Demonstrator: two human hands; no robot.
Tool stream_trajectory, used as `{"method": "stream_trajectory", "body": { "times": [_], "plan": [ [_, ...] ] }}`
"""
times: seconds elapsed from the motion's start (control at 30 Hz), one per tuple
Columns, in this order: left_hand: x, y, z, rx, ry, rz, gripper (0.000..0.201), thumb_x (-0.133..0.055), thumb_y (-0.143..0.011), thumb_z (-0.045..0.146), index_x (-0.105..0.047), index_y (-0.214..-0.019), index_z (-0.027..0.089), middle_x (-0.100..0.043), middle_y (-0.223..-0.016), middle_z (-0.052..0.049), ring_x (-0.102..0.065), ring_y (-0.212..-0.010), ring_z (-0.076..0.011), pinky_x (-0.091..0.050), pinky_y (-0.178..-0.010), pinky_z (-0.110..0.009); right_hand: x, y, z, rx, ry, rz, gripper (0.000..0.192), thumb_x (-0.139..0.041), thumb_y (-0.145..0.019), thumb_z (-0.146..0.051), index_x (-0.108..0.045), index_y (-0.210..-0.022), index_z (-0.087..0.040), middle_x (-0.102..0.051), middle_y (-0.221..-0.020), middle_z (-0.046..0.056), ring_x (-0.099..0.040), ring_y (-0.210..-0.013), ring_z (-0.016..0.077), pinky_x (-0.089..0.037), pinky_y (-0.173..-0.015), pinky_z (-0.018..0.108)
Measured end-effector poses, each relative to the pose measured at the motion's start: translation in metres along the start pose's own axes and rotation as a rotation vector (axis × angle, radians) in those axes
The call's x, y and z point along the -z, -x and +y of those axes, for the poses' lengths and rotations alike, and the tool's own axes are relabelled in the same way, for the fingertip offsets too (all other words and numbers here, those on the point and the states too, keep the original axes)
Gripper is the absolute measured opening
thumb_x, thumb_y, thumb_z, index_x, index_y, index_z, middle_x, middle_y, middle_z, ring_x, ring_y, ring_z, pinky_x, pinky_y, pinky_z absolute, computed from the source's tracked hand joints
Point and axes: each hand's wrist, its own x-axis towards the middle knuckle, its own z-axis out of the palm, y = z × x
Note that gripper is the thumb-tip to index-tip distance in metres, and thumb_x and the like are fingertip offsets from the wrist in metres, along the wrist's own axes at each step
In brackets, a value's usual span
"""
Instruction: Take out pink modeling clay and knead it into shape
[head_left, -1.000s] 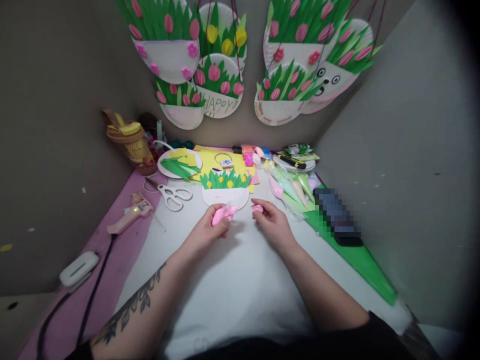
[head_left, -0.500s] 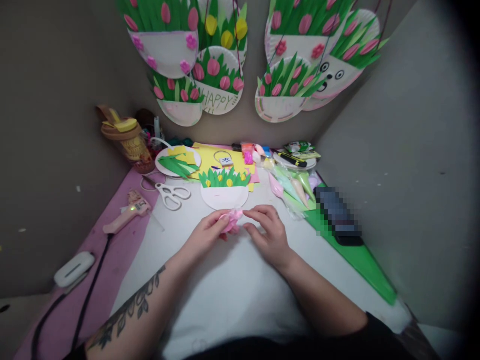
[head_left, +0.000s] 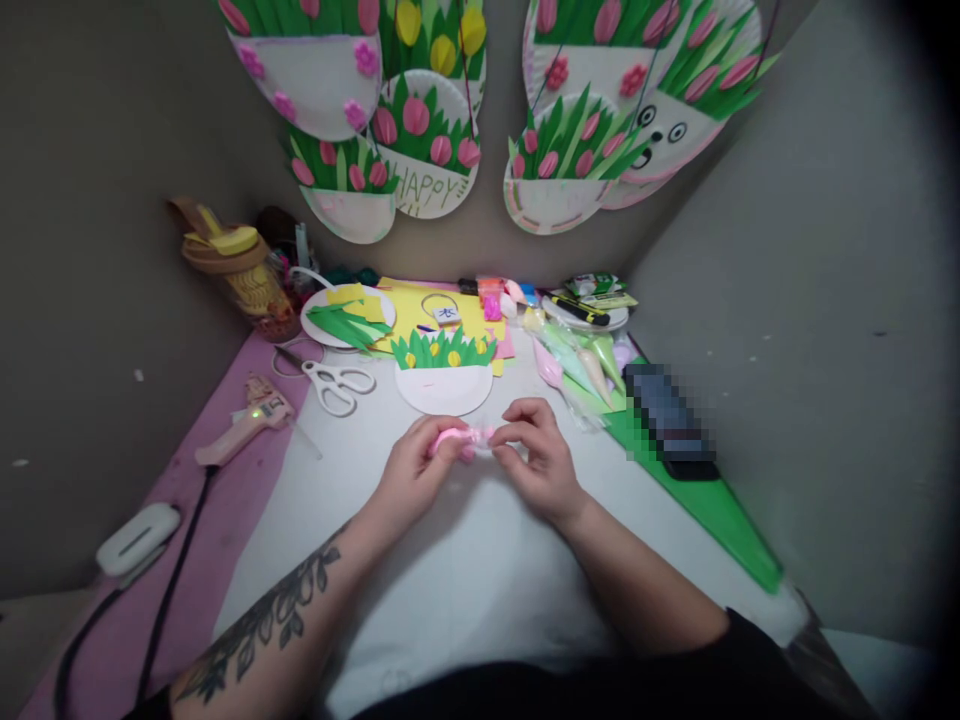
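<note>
In my left hand [head_left: 420, 462] is a small soft pink packet [head_left: 451, 437] in clear plastic, gripped between thumb and fingers. My right hand [head_left: 541, 460] pinches the packet's right end, where the clear wrapping stretches between the two hands. Fingers cover part of the packet, and its contents are not clear. Just beyond both hands lies a half paper plate [head_left: 444, 388] with green paper grass and yellow paper flowers along its top.
White-handled scissors [head_left: 337, 388], a pink glue gun [head_left: 244, 428] with a black cord and a tumbler [head_left: 238, 270] are at left. Piping bags [head_left: 574, 375] and a phone [head_left: 670, 420] on green paper [head_left: 731, 530] lie at right. Paper-plate crafts [head_left: 311, 85] hang on the wall.
My right hand has closed in on the pink packet and now pinches its end, pulling the clear plastic out between the hands. The camera view has shifted slightly.
</note>
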Motion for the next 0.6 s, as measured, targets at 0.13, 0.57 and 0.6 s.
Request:
{"method": "stream_trajectory", "body": {
  "times": [0.13,0.57,0.6],
  "plan": [
    [0.002,0.003,-0.007,-0.22,-0.284,0.058,0.027,-0.049,-0.089,0.029,-0.062,-0.112,0.021,-0.058,-0.1,-0.008,-0.056,-0.094,-0.0184,-0.046,-0.082,-0.031,-0.003,-0.003,-0.006,-0.101,-0.02,-0.008,0.006,-0.061,-0.08,-0.025,-0.059,-0.084,-0.022,-0.047,-0.091,0.004,-0.05,-0.09,0.0198,-0.043,-0.082,0.037],
    [-0.001,0.004,-0.005,-0.233,-0.256,0.18,0.034,-0.064,-0.08,0.028,-0.064,-0.114,0.025,-0.064,-0.101,-0.007,-0.058,-0.092,-0.0208,-0.046,-0.084,-0.033,-0.004,-0.006,-0.01,-0.221,-0.011,0.041,0.011,-0.05,-0.083,-0.017,-0.049,-0.072,-0.021,-0.046,-0.082,0.002,-0.048,-0.079,0.0161,-0.04,-0.067,0.03],
    [-0.001,0.004,-0.005,-0.233,-0.258,0.191,0.034,-0.065,-0.079,0.028,-0.065,-0.113,0.025,-0.065,-0.101,-0.008,-0.058,-0.094,-0.0217,-0.045,-0.086,-0.034,-0.004,-0.006,-0.009,-0.24,-0.014,0.026,0.009,-0.052,-0.082,-0.017,-0.051,-0.074,-0.021,-0.047,-0.084,0.002,-0.048,-0.079,0.0158,-0.04,-0.066,0.03]
  ]
}}
